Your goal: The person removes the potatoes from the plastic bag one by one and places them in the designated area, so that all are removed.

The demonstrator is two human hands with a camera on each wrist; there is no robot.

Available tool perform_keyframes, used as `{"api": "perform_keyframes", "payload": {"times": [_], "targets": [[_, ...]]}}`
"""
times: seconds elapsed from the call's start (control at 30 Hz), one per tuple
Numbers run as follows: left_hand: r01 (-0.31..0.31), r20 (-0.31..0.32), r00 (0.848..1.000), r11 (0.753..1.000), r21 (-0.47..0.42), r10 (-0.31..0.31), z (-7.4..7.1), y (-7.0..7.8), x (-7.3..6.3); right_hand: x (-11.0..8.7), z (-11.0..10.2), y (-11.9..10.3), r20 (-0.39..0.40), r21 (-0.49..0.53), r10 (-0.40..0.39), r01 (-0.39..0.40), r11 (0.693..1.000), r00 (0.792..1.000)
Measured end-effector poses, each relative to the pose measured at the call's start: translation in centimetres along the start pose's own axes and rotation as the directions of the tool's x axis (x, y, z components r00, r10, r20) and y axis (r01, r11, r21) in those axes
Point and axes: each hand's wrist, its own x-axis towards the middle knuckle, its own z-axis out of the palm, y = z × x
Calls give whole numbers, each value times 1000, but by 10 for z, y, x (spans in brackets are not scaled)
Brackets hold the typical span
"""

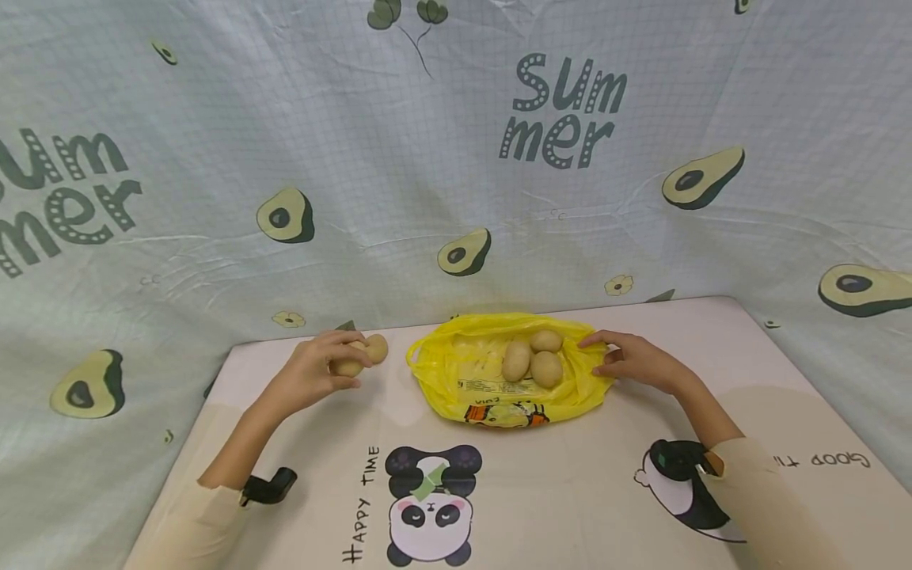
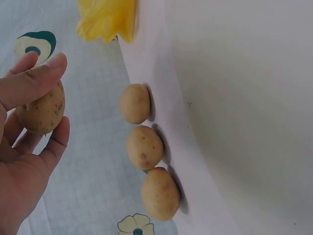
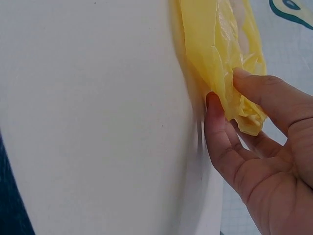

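My left hand [image 1: 313, 368] grips a brown-speckled potato [image 2: 45, 113] between thumb and fingers. Beyond it, three potatoes lie in a row on the table, the middle one [image 2: 145, 148] plain in the left wrist view; in the head view the hand hides part of this row, though one potato [image 1: 376, 348] shows. A yellow plastic bag [image 1: 442, 384] lies spread with its mouth facing up, and three more potatoes, one of them a round potato [image 1: 547, 370], rest inside. At the bag's right end my right hand [image 1: 641, 362] pinches the crumpled plastic between thumb and fingers.
The table [image 1: 563, 491] has a pale cover with printed pandas and lettering. Behind it hangs a light curtain [image 1: 370, 182] printed with avocados, close against the table's back edge. A dark wrist camera [image 1: 271, 485] sits on the left wrist.
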Motion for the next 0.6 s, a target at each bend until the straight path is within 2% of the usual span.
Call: {"api": "perform_keyframes", "payload": {"times": [0.27, 0.6], "targets": [[34, -28, 999, 999, 20, -33, -6, -10, -9, 0, 0, -1, -3, -8, 18, -18, 1000, 1000], [71, -64, 996, 997, 28, -69, -11, -15, -19, -1, 1, -2, 0, -1, 15, -15, 1000, 1000]]}}
